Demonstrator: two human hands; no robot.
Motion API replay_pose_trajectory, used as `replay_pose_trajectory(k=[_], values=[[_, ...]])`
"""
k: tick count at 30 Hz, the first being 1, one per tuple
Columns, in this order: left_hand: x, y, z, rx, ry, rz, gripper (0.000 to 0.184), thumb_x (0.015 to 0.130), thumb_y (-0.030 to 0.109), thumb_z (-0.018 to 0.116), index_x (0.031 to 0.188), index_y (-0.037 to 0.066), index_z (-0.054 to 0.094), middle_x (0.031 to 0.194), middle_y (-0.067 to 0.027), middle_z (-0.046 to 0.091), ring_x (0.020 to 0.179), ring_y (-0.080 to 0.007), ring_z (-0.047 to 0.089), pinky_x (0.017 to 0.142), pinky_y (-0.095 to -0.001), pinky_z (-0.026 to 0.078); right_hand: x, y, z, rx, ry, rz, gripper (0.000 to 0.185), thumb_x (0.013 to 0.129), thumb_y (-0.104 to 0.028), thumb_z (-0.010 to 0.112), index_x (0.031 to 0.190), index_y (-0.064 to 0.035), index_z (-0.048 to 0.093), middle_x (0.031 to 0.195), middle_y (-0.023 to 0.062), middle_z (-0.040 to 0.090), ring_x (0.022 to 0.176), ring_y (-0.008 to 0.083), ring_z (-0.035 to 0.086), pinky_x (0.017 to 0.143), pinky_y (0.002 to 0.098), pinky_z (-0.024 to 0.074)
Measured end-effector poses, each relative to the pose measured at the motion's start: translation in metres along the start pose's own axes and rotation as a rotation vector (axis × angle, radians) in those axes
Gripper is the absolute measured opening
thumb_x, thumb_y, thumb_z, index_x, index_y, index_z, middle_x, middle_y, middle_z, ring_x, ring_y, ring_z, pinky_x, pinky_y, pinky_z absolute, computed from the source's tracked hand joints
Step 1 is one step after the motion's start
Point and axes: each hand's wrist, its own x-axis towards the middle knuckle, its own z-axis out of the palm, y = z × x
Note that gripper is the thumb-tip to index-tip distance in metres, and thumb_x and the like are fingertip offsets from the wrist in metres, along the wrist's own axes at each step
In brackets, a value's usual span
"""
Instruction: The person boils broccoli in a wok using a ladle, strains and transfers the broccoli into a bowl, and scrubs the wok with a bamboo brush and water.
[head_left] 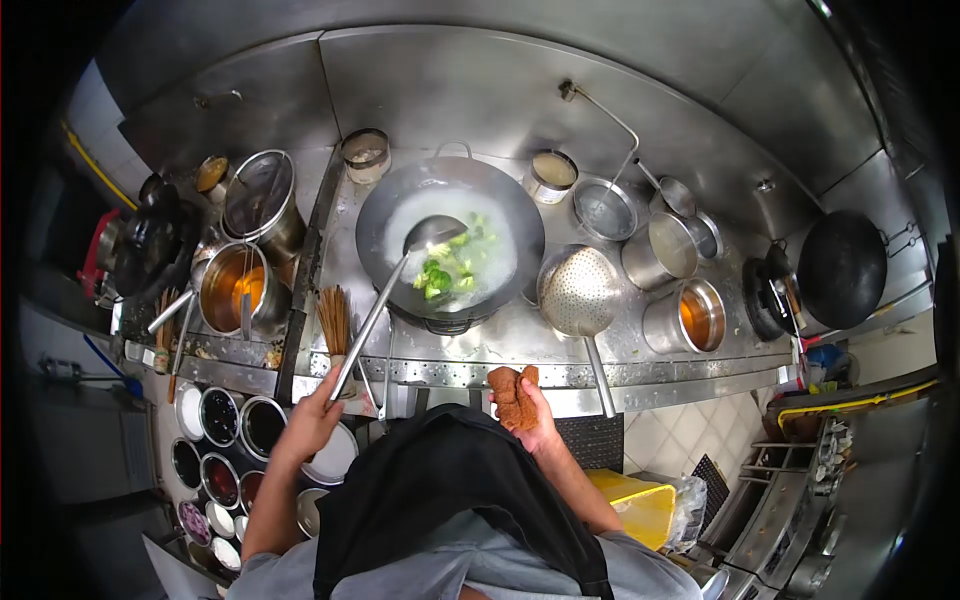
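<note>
My left hand [312,428] is closed round the handle of a long metal ladle [432,233]. The ladle's bowl rests inside a large wok [385,225], among green broccoli [437,281] in steaming, cloudy liquid. In front of my body, my right hand [540,425] grips a folded brown cloth [514,398]. A perforated strainer [580,290] lies to the right of the wok, its handle pointing toward me over the counter edge. Left of the wok's front stands a bamboo brush [333,322], close to the ladle handle.
Pots with orange liquid stand at left [230,285] and right [690,315]. A tap [605,105] reaches over a round pan [604,208]. A dark wok [843,268] leans far right. Several seasoning containers [219,416] sit lower left, a yellow bin [640,508] lower right.
</note>
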Motion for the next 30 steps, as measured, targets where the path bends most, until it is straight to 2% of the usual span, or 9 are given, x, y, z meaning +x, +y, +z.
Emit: replay_pose_trajectory(k=[2, 5, 9, 10, 16, 20, 24, 27, 30], values=[[-0.012, 0.026, -0.032, -0.127, -0.140, -0.168, 0.067, 0.096, 0.009, 0.065, 0.157, 0.020, 0.039, 0.075, -0.0081, 0.064, 0.062, -0.0149, 0.057, 0.063, -0.0316, 0.049, 0.001, -0.003, 0.004, -0.002, 0.018, 0.016, 0.062, 0.096, -0.053, 0.059, 0.137, -0.0061, 0.053, 0.109, 0.0192, 0.070, 0.089, 0.0272, 0.069, 0.075, 0.0373, 0.0578], [-0.020, 0.032, -0.052, -0.040, -0.276, -0.177, 0.067, 0.097, 0.010, 0.066, 0.157, 0.023, 0.039, 0.069, -0.0032, 0.054, 0.057, -0.0090, 0.046, 0.058, -0.0268, 0.044, 0.008, -0.006, 0.005, -0.011, -0.014, 0.033, 0.063, 0.097, -0.056, 0.058, 0.136, -0.0060, 0.054, 0.110, 0.0185, 0.070, 0.091, 0.0277, 0.069, 0.076, 0.0376, 0.0580], [0.013, -0.013, -0.025, 0.262, -0.201, 0.185, 0.071, 0.095, 0.016, 0.066, 0.158, 0.026, 0.036, 0.083, -0.0176, 0.070, 0.073, -0.0360, 0.068, 0.070, -0.0456, 0.053, 0.034, 0.004, -0.001, -0.017, 0.052, -0.011, 0.064, 0.097, -0.059, 0.056, 0.136, -0.0078, 0.054, 0.109, 0.0182, 0.070, 0.093, 0.0279, 0.070, 0.076, 0.0380, 0.0581], [0.027, -0.012, -0.014, 0.314, -0.177, 0.167, 0.072, 0.093, 0.017, 0.065, 0.158, 0.027, 0.035, 0.092, -0.0246, 0.070, 0.088, -0.0467, 0.067, 0.078, -0.0528, 0.052, 0.042, 0.007, 0.002, -0.010, 0.088, -0.022, 0.064, 0.099, -0.061, 0.051, 0.136, -0.0093, 0.054, 0.108, 0.0178, 0.071, 0.090, 0.0279, 0.071, 0.072, 0.0385, 0.0588], [0.112, -0.030, 0.065, 0.377, 0.087, 0.204, 0.071, 0.092, 0.016, 0.065, 0.157, 0.026, 0.036, 0.093, -0.0258, 0.070, 0.089, -0.0461, 0.067, 0.080, -0.0530, 0.053, 0.076, -0.004, 0.026, -0.177, 0.038, 0.077, 0.067, 0.096, -0.070, 0.048, 0.132, -0.0143, 0.057, 0.106, 0.0105, 0.071, 0.082, 0.0253, 0.071, 0.058, 0.0364, 0.0570], [0.116, -0.011, 0.085, 0.009, 0.159, 0.138, 0.066, 0.093, 0.010, 0.065, 0.155, 0.020, 0.043, 0.072, -0.0151, 0.063, 0.064, -0.0314, 0.061, 0.067, -0.0419, 0.050, 0.108, -0.006, 0.041, -0.264, 0.200, 0.093, 0.071, 0.093, -0.076, 0.046, 0.132, -0.0169, 0.057, 0.112, 0.0091, 0.070, 0.090, 0.0243, 0.070, 0.059, 0.0379, 0.0570], [0.128, 0.013, 0.071, -0.068, 0.189, 0.019, 0.066, 0.095, 0.009, 0.063, 0.156, 0.020, 0.040, 0.069, -0.0111, 0.057, 0.062, -0.0212, 0.055, 0.066, -0.0380, 0.049, 0.128, -0.010, 0.067, -0.293, 0.324, 0.127, 0.065, 0.095, -0.074, 0.044, 0.126, -0.0176, 0.058, 0.115, 0.0078, 0.068, 0.099, 0.0280, 0.068, 0.063, 0.0458, 0.0556], [0.162, 0.005, 0.067, -0.073, 0.247, 0.077, 0.068, 0.096, 0.013, 0.062, 0.158, 0.023, 0.035, 0.086, -0.0218, 0.069, 0.070, -0.0367, 0.064, 0.074, -0.0426, 0.052, 0.145, -0.007, 0.079, -0.263, 0.387, 0.130, 0.057, 0.096, -0.067, 0.051, 0.123, -0.0176, 0.058, 0.115, 0.0081, 0.067, 0.100, 0.0301, 0.068, 0.064, 0.0484, 0.0549], [0.207, -0.006, 0.075, -0.073, 0.246, 0.020, 0.068, 0.096, 0.014, 0.062, 0.158, 0.025, 0.035, 0.086, -0.0192, 0.069, 0.068, -0.0326, 0.064, 0.073, -0.0415, 0.053, 0.170, 0.003, 0.069, -0.220, 0.377, 0.147, 0.051, 0.094, -0.059, 0.060, 0.123, -0.0177, 0.057, 0.114, 0.0080, 0.066, 0.097, 0.0297, 0.068, 0.064, 0.0481, 0.0553]])
